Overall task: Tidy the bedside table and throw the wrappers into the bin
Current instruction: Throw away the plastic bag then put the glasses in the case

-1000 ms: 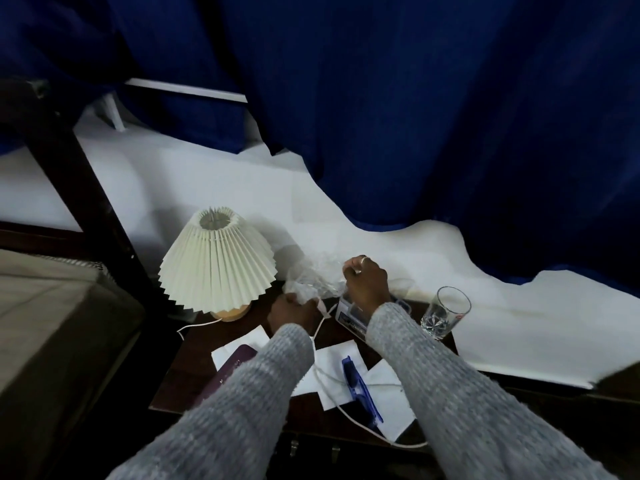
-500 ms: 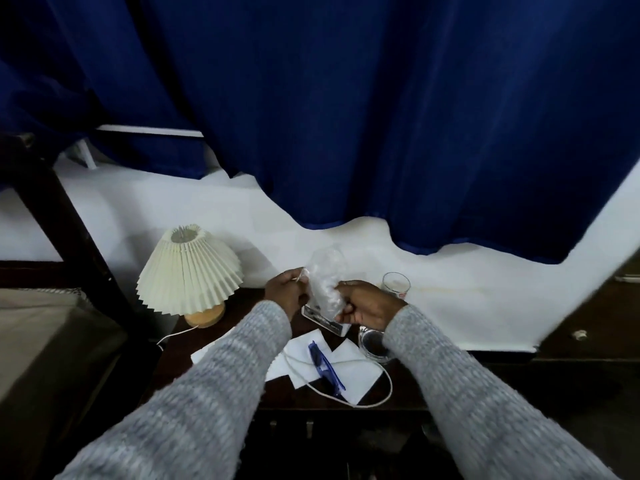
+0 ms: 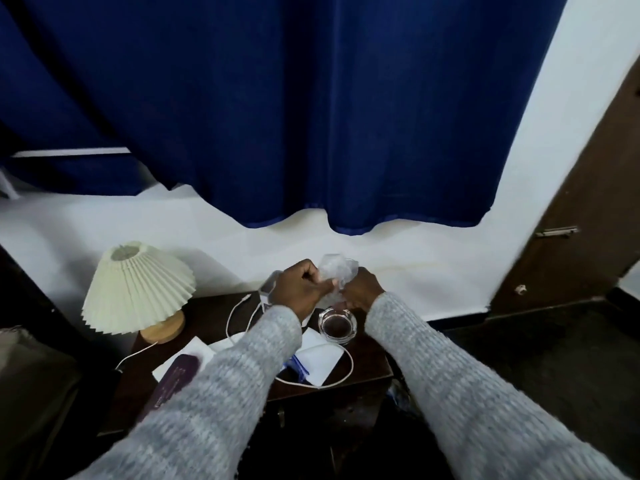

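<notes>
A clear, crinkled plastic wrapper is bunched into a loose, cloudy wad, its folds catching pale light. Both arms wear thick grey knitted sleeves with a nubbly weave. Below them stands a small bench of dark, smooth wood. On it sit a lamp with a cream pleated cone shade and a round, pale wooden foot, a thick round glass dish, flat white paper sheets, a blue pen lying on the papers, a thin white cable looping over the front edge, and a dark maroon flat case near the left front corner.

Behind the bench runs a plain white wall, with a heavy dark blue curtain hanging in deep folds above it. A brown wooden door stands at the right, over a dark floor.

The wrapper is held in the air over the back of the bench, just above the glass dish and clear of the wood. The left hand has its fingers curled, thumb pinching the wrapper's left side; the right hand grips its right side, fingers curled in under the wad
</notes>
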